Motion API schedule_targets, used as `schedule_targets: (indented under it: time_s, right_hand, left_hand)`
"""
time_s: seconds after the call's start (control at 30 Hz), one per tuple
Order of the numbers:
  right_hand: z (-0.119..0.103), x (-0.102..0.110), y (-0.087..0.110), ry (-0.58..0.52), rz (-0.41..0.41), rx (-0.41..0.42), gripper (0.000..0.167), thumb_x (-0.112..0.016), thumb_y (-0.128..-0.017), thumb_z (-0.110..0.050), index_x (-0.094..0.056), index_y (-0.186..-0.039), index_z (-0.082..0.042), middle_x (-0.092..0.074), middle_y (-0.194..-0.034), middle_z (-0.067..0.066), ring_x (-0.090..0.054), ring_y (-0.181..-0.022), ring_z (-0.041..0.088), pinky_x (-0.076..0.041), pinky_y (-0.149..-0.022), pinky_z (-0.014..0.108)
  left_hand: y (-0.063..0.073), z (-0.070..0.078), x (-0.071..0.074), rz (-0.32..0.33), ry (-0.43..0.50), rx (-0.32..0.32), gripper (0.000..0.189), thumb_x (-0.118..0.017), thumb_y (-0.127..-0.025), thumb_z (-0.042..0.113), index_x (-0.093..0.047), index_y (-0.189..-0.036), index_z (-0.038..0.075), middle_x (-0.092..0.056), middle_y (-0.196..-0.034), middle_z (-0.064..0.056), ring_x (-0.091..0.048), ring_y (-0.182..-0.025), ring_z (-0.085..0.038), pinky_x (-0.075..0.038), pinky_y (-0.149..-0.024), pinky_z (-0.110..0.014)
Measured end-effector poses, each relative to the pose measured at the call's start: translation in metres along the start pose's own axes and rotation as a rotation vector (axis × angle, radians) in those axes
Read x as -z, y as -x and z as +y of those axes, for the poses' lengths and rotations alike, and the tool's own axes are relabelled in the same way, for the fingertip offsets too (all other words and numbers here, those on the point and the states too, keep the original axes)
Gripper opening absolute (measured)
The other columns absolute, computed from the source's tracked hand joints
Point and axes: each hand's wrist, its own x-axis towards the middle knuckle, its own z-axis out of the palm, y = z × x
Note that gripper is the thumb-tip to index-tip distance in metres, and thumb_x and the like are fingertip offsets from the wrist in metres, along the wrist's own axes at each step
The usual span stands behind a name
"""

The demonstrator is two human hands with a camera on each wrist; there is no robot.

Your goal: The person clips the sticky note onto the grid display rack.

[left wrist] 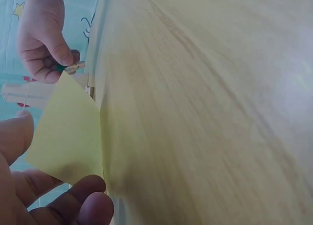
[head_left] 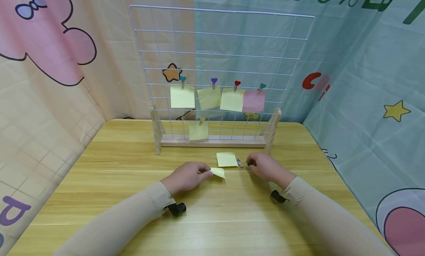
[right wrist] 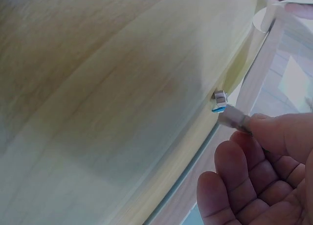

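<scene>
My left hand (head_left: 190, 176) pinches a yellow sticky note (left wrist: 71, 132) by its edge, low over the wooden table. Between thumb and finger, my right hand (head_left: 265, 168) holds a small wooden clothespin (left wrist: 74, 67) with a dark green end. A second clothespin (head_left: 239, 162), with some blue on it, lies on the table just left of that hand. Beside it rests another yellow sticky note (head_left: 227, 159), flat on the wood behind the held one.
A white wire grid (head_left: 219, 56) in a wooden stand (head_left: 212, 142) stands at the back. Several notes hang on it from heart-topped clothespins, one of them a pink note (head_left: 254, 101). Printed curtains (head_left: 362, 93) enclose the table (head_left: 219, 226).
</scene>
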Motion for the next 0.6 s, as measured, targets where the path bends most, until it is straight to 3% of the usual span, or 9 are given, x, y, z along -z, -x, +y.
schedule_targets:
  time_s: [0.2,0.33,0.43,0.6]
  right_hand:
    - [-0.0008,-0.0002,0.0010,-0.010,0.025,0.003,0.007,-0.069,-0.101,-0.007,-0.072,-0.106,-0.003,-0.074,-0.099,0.007,-0.065,-0.086,0.016,-0.057,-0.079,0.039]
    - [0.0000,-0.0009,0.0005,0.006,0.027,0.010,0.008,-0.067,-0.101,-0.005,-0.072,-0.107,-0.003,-0.075,-0.101,0.008,-0.068,-0.091,0.018,-0.059,-0.081,0.040]
    - [-0.0001,-0.0014,-0.0003,0.010,0.023,0.006,0.009,-0.065,-0.102,-0.004,-0.071,-0.109,-0.003,-0.074,-0.104,0.009,-0.070,-0.094,0.019,-0.059,-0.083,0.041]
    - [-0.0002,-0.0008,-0.0005,-0.018,0.025,-0.005,0.010,-0.064,-0.103,-0.005,-0.070,-0.111,-0.002,-0.074,-0.105,0.010,-0.069,-0.094,0.019,-0.059,-0.082,0.040]
  left_hand:
    - [-0.0025,-0.0004,-0.0020,0.022,0.024,0.025,0.037,-0.055,-0.109,0.048,-0.077,-0.124,0.022,-0.076,-0.121,0.007,-0.067,-0.112,-0.015,-0.053,-0.106,-0.044]
    - [-0.0030,0.0003,-0.0031,0.050,0.026,0.028,0.036,-0.054,-0.110,0.042,-0.078,-0.121,0.018,-0.077,-0.121,0.004,-0.068,-0.107,-0.014,-0.054,-0.103,-0.043]
    - [-0.0033,0.0010,-0.0034,0.058,0.033,0.033,0.035,-0.055,-0.110,0.042,-0.079,-0.119,0.018,-0.077,-0.119,0.004,-0.063,-0.092,-0.013,-0.053,-0.095,-0.041]
    - [-0.0040,0.0016,-0.0035,0.075,0.046,0.042,0.038,-0.055,-0.110,0.042,-0.079,-0.122,0.016,-0.077,-0.120,0.003,-0.063,-0.093,-0.015,-0.052,-0.095,-0.040]
